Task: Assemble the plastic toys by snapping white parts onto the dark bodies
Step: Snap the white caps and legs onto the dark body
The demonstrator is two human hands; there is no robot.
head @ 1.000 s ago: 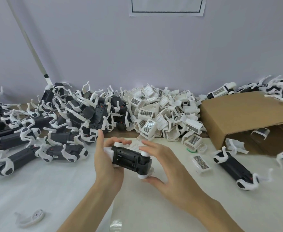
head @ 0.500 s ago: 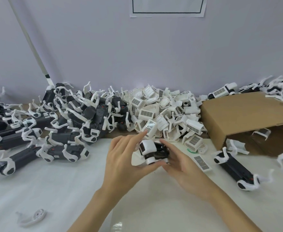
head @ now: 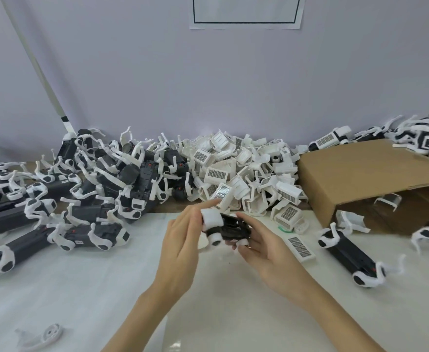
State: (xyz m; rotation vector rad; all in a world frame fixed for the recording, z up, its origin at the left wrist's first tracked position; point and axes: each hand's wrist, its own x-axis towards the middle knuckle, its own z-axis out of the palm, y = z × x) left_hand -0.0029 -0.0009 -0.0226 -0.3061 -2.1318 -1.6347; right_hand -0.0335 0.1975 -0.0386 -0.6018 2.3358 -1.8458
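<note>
A small dark toy body (head: 232, 226) with white round ends is held over the white table between both hands. My right hand (head: 261, 246) cups it from below and from the right. My left hand (head: 183, 237) touches its white end cap (head: 211, 218) with the fingers stretched out. A heap of loose white parts (head: 246, 171) with barcode-like labels lies just behind the hands. To the left lies a heap of dark bodies (head: 122, 174) with white curved parts on them.
A tipped cardboard box (head: 365, 174) stands at the right with white parts inside. One dark toy (head: 348, 252) lies in front of it. A flat labelled white piece (head: 301, 247) lies beside my right hand. A loose white part (head: 43, 336) sits near the front left edge.
The toy has been turned from lying crosswise to pointing one white end at me, and both hands have carried it a little farther from me, towards the white heap.
</note>
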